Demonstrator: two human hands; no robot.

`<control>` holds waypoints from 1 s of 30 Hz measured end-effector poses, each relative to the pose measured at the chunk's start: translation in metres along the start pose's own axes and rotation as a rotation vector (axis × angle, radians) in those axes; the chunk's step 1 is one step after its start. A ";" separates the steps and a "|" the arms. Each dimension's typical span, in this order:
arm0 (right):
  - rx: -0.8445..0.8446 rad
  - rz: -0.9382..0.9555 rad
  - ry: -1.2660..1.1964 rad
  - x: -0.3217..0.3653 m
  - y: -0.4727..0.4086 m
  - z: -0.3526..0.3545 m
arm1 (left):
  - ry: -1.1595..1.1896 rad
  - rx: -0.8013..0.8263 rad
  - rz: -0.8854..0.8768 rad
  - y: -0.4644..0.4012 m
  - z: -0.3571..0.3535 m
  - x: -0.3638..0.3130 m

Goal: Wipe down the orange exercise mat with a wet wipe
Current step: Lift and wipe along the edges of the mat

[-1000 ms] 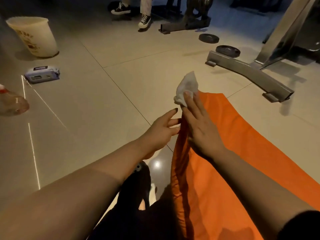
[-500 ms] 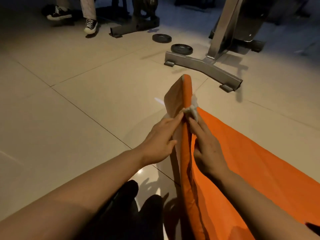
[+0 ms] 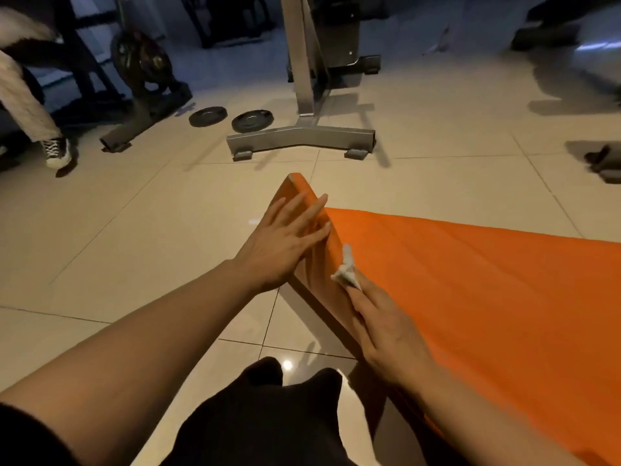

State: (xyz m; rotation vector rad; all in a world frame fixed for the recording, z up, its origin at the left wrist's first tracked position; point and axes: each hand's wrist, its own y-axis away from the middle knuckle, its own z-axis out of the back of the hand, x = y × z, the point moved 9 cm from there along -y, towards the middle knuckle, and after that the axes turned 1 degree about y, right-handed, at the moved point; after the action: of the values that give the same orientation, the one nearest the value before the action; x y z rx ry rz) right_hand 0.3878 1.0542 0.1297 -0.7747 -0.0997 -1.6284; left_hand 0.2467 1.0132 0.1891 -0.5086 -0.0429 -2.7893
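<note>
Orange exercise mat [image 3: 470, 280] lies across the tiled floor [image 3: 134, 230] to my right, its near-left edge lifted and folded upward, with a metal machine base [image 3: 300, 137] and two black weight plates [image 3: 250, 121] farther off. My left hand [image 3: 285, 237] lies flat with straight fingers against the outer side of the raised flap. My right hand [image 3: 386, 327] rests along the fold, its fingertips pinching a bunched white wet wipe [image 3: 346, 272] against the mat's edge.

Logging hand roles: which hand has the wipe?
The right hand, pressing the white wet wipe against the orange mat; the left hand only steadies its raised edge.
</note>
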 end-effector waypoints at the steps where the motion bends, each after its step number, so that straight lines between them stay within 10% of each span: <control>1: 0.008 -0.019 0.006 -0.002 0.008 -0.003 | -0.023 0.027 -0.036 -0.002 -0.003 0.001; 23: -0.056 -0.103 0.262 0.048 -0.151 -0.029 | 0.389 -0.178 -0.231 -0.042 0.004 0.081; 30: 0.031 -0.205 0.297 0.032 -0.031 -0.063 | 0.218 -0.107 -0.335 -0.044 -0.023 0.074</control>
State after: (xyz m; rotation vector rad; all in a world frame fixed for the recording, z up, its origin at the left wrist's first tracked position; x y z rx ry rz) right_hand 0.3326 1.0044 0.1098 -0.5041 0.0079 -1.9155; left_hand 0.1595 1.0318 0.1941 -0.2357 0.0762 -3.1728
